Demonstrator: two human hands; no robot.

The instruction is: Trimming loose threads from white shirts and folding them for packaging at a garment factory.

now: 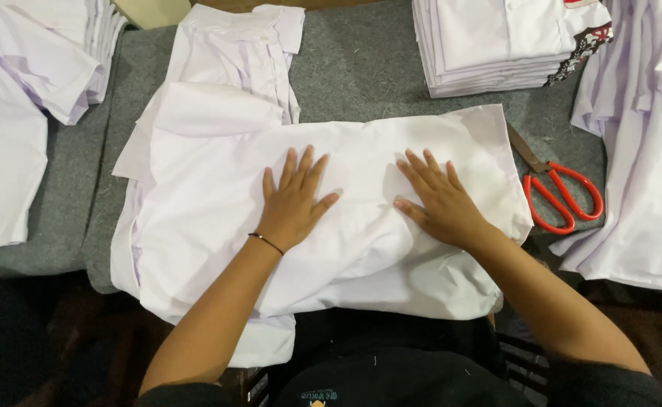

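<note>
A white shirt [195, 196] lies spread and partly folded on the grey felt table [361, 68] in front of me. My left hand [293, 200] rests flat on its middle, fingers spread, with a thin black band on the wrist. My right hand [436, 200] presses flat on the cloth just to the right, fingers apart. Neither hand grips anything. A folded sleeve [210, 109] sticks out at the shirt's upper left.
Red-handled scissors [561, 192] lie right of the shirt. A stack of folded white shirts [496, 45] sits at the back right. Loose white garments lie at the far right [647, 173], far left [7, 128] and behind the shirt [236, 45].
</note>
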